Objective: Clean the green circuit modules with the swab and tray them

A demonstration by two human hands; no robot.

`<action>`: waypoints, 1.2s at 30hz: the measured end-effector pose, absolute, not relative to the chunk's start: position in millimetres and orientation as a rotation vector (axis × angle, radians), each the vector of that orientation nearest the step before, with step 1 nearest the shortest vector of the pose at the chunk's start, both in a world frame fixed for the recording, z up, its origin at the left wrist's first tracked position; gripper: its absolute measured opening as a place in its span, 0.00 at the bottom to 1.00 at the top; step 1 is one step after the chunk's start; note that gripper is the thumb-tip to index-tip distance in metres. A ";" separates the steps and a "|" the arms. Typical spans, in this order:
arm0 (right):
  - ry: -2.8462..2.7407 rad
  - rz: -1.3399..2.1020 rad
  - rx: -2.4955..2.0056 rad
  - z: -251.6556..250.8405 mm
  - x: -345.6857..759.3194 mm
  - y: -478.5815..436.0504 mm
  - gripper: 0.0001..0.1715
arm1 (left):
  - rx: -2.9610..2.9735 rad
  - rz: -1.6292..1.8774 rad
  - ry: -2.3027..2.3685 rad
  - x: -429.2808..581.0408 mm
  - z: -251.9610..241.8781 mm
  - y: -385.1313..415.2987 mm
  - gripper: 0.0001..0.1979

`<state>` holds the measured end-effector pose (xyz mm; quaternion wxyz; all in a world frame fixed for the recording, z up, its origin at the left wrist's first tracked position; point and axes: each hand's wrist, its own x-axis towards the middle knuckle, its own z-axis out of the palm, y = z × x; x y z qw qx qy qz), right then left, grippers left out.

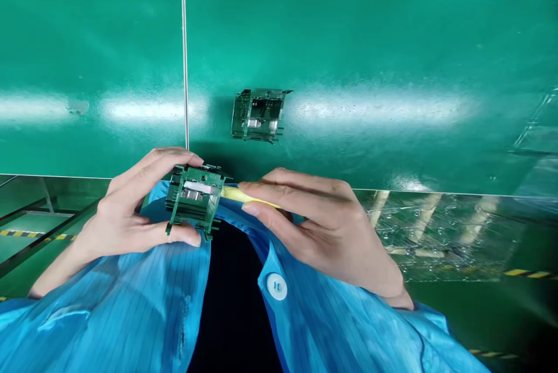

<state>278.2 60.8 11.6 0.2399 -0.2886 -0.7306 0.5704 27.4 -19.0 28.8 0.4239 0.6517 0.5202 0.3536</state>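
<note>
My left hand point(135, 204) grips a dark green plastic housing point(195, 201) by its edges, fingers on the far side and thumb on the near side. The housing is an open frame with metal parts inside, held just off the table's near edge. Between the thumb and fingers of my right hand point(314, 216) is a slim yellow-handled tool point(238, 193). Its end meets the right side of the housing. A whitish strip lies inside in line with it; whether that is the tool's tip I cannot tell.
A second similar green housing point(258, 115) sits on the green tabletop point(370, 24), beyond my hands. A pale seam point(183, 42) crosses the table on the left. Below the edge at right is a clear plastic-covered rack point(425, 222).
</note>
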 end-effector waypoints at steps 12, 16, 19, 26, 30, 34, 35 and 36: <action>-2.167 1.361 -0.818 18.8 276.7 58.5 0.09 | 1.671 0.832 1.333 24.7 29.7 -20.1 0.45; -2.191 1.306 -0.843 18.5 279.4 56.5 0.09 | 1.650 0.808 1.373 25.8 30.7 -19.2 0.43; -2.179 1.300 -0.866 18.5 280.0 53.8 0.09 | 1.625 0.828 1.375 26.1 31.5 -18.7 0.43; -2.082 1.349 -0.888 16.0 279.7 51.4 0.11 | 1.639 0.888 1.389 27.5 34.6 -15.9 0.43; -2.056 1.384 -0.837 13.5 278.0 51.1 0.10 | 1.628 0.864 1.387 28.4 34.8 -14.7 0.42; -2.023 1.395 -0.845 13.5 277.8 48.8 0.11 | 1.638 0.881 1.395 28.6 34.2 -13.0 0.42; -2.007 1.406 -0.847 13.2 278.2 48.4 0.11 | 1.640 0.897 1.395 28.6 33.8 -12.4 0.43; -1.987 1.420 -0.852 12.6 278.7 48.2 0.12 | 1.634 0.913 1.392 28.7 33.2 -11.9 0.42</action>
